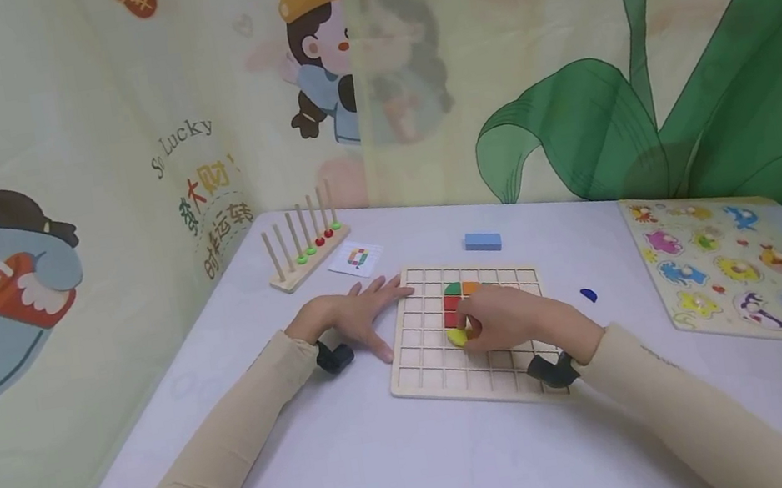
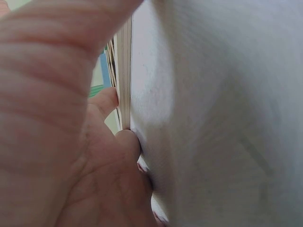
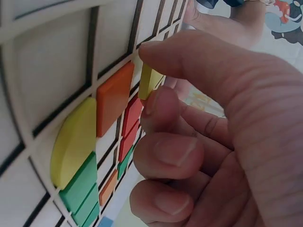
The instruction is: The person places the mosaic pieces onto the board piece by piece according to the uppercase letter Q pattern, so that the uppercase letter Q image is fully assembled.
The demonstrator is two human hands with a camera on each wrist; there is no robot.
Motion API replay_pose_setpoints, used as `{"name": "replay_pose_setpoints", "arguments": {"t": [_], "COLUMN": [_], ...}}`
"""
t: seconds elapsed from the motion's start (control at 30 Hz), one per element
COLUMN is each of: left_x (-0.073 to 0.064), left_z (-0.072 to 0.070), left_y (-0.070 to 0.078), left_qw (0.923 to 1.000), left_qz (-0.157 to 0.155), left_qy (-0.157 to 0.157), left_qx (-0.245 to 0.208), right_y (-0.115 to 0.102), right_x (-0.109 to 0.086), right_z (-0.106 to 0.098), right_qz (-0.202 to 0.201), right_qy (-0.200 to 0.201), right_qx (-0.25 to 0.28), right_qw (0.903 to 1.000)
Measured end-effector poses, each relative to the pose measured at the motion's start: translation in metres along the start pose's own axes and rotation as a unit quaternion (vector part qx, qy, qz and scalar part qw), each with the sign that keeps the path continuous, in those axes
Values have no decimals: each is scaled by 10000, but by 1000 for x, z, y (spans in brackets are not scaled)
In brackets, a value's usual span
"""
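A wooden grid board [image 1: 426, 374] lies flat on the table, with coloured tiles set in its squares. My right hand [image 1: 500, 316] is over the board's middle, pinching a yellow tile [image 3: 147, 80] between thumb and index finger at the corner of the tile shape. Beside that tile sit an orange tile [image 3: 113, 97] and red tiles [image 1: 451, 311]. Another yellow tile [image 3: 75, 142] has a rounded side and adjoins a green tile [image 3: 79, 182]. Fingers spread, my left hand [image 1: 360, 316] touches the board's left edge. In the head view my right hand covers part of the tile shape.
Behind the board are a picture card [image 1: 357, 259], a blue block [image 1: 483, 242] and a peg rack [image 1: 303, 267] with green and red rings. A dark blue half-round tile [image 1: 588, 295] lies to its right. An animal puzzle board [image 1: 710, 297] is at the far right.
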State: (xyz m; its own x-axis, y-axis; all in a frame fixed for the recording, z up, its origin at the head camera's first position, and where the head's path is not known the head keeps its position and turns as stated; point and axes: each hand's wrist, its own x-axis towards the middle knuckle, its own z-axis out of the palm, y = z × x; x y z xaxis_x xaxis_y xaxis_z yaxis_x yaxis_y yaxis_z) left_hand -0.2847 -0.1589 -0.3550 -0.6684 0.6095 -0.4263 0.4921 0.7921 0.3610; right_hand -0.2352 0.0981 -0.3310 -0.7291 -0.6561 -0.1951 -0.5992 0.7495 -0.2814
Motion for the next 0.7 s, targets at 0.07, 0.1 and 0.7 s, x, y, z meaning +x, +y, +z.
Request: {"name": "replay_pose_setpoints", "arguments": {"t": [0.07,0.1,0.7], "left_x": [0,0,0], "left_z": [0,0,-1], "left_y": [0,0,1], "left_qw": [10000,10000,10000], "left_qz": [25,27,68], "left_qy": [4,-4,-30], "left_qx": [-10,0,19], "right_y": [-2,-2,-5], "right_x": [3,5,11], "right_z": [1,1,-10], "right_qz": [-14,-25,364], "right_qy": [-22,-35,-344], "right_qx": [13,23,34], "right_qw": [10000,10000,9987]}}
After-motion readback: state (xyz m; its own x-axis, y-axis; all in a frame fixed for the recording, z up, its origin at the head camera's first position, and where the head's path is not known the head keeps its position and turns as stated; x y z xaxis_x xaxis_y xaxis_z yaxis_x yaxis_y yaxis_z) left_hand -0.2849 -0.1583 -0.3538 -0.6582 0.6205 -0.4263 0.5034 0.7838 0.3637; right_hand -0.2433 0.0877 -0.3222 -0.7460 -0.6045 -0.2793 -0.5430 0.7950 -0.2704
